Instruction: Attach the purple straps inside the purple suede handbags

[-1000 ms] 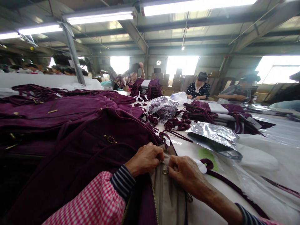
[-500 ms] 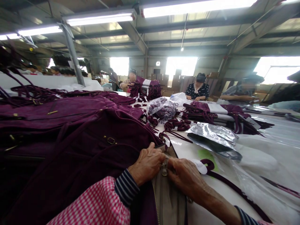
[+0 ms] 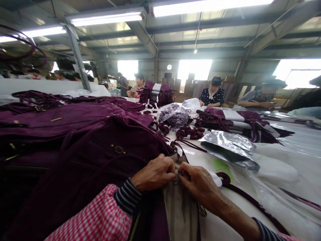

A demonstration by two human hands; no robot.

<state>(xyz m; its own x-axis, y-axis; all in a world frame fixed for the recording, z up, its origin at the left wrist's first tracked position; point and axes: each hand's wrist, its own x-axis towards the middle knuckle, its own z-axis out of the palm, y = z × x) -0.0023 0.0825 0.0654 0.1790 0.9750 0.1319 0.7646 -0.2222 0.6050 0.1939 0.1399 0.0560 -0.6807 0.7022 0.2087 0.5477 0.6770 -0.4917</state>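
Note:
A dark purple bag (image 3: 125,134) lies before me, its opening spread to show a beige lining (image 3: 173,207) with a brass-toothed zipper (image 3: 167,217). Over the lining my left hand (image 3: 156,172) is closed in a pinch, and what sits between its fingertips is hidden. Facing it, almost fingertip to fingertip, my right hand (image 3: 198,182) pinches a small metal fitting (image 3: 176,180) on the lining. A metal ring (image 3: 202,211) shows below my right wrist. A brass buckle (image 3: 118,149) is on the bag's outer side.
More purple bags (image 3: 62,117) pile up at left. Wrapped strap bundles (image 3: 174,117), a silver plastic bag (image 3: 228,147) and stacked bags (image 3: 233,120) lie across the table. Scissors (image 3: 299,197) rest at right, near a purple strap (image 3: 255,202). Several people work beyond.
My left hand has shifted slightly down and left, its fingers now curled into a tighter pinch. My right fingers have bent closer round the metal fitting. More of the zipper's left side shows.

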